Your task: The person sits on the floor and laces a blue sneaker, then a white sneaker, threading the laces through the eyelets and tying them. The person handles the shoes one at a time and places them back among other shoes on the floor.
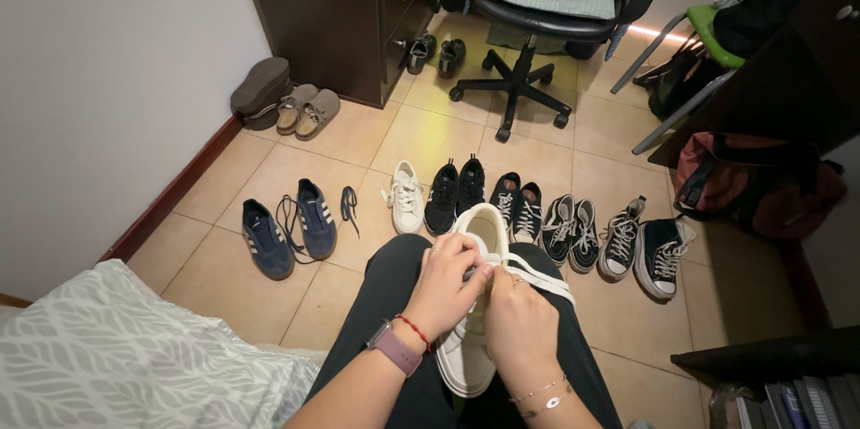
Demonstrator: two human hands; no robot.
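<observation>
We see patterned pillow [116, 357] at far left, navy sneakers [288, 225] with loose black lace [348, 205] on tiled floor [269, 169]. White sneaker [473, 304] rests on our lap. Left hand [445, 284] pinches white lace [524, 270] over shoe's top, grip narrow. Right hand [520, 321] touches left, fingers closed on same lace. Row of black sneakers [573, 230] beyond, toward right.

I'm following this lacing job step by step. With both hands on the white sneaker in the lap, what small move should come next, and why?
Probably draw the white flat lace taut. The left hand and right hand pinch it over the white low-top sneaker resting on the lap, and a slack stretch trails off to the right across the dark trouser leg.
</observation>
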